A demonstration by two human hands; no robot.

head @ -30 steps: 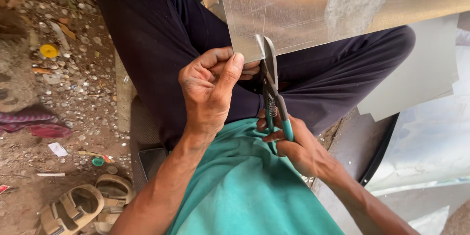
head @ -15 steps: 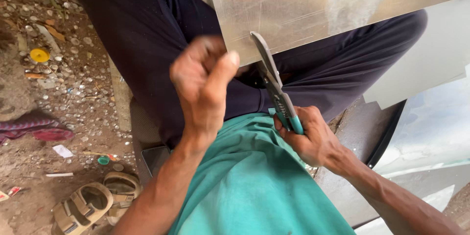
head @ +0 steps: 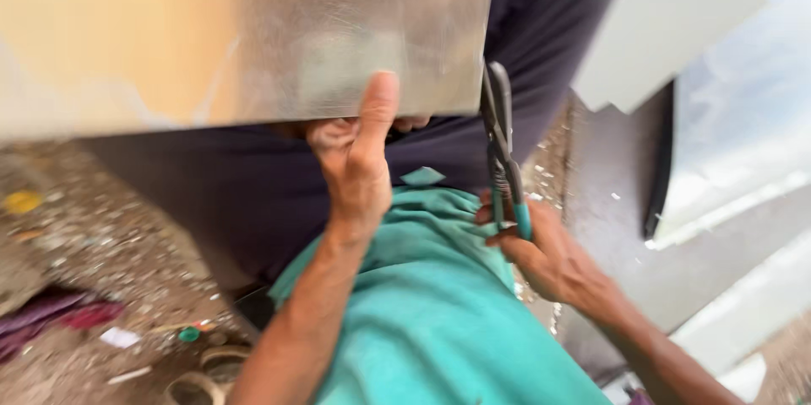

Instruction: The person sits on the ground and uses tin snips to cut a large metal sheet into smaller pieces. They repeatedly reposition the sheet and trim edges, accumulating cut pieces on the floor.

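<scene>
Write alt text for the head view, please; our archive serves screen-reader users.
A seated person's left hand pinches the lower edge of a shiny metal sheet, thumb pressed flat on its face, while the right hand holds teal-handled tin snips at the sheet's right edge. Teal shirt, dark trousers and littered ground fill the blurred background.

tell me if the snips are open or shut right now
Shut, or nearly so: the snips show their dark blades lying together beside the metal sheet's right edge, gripped by the right hand. Motion blur hides any small gap.
</scene>
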